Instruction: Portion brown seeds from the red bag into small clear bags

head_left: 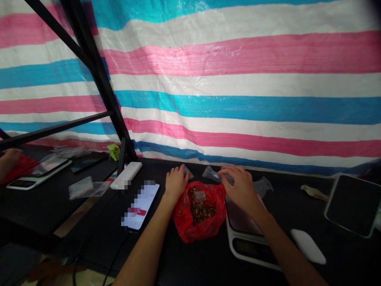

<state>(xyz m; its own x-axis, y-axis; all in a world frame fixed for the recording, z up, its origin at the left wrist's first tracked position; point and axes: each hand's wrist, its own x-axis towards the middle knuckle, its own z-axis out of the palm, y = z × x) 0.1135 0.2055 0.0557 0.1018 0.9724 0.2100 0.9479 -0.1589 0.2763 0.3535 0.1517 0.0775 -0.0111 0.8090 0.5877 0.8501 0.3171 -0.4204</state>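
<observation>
Bag first: facing which way?

Mouth up, with brown pieces showing inside; too round for a clear long axis. Lying on the black table, between the forearms.

And the clear sachet?

Just beyond the bag, long axis running roughly left to right, right end at the right hand.

Gripped there?

Half curled, thumb and forefinger parted, seemingly touching the sachet; cannot tell whether pinching.

And the left hand?

Fingers bent loosely downward at the bag's far left rim, tips beside a clear scrap. Cannot tell whether grasping.

Around these?

Just right of the bag, a scale, partly covered by the right forearm. Left of the left forearm, a lit phone; beyond that, a white box. Far left, another person's hand near a second red bag.
</observation>
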